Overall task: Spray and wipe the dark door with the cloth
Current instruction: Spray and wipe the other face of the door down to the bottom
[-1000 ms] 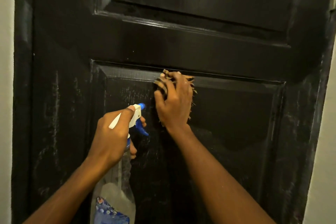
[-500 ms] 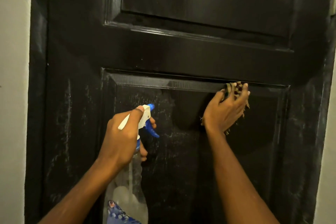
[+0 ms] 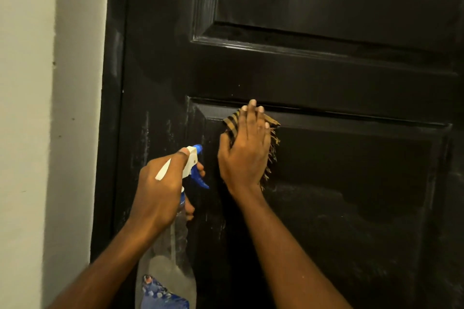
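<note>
A person's right hand presses the striped cloth flat on the dark door, fingers straight and together, at the lower panel's top-left corner. The left hand, curled round a spray bottle, aims just left, towards pale streaks.

You have nothing legible here. The one printed surface is the blue label at the bottom of the clear spray bottle gripped in your left hand, near the lower edge of the view. It shows blue and white shapes with a small red patch, but the print is too blurred and partly cut off for you to read any word, brand or number.
</note>
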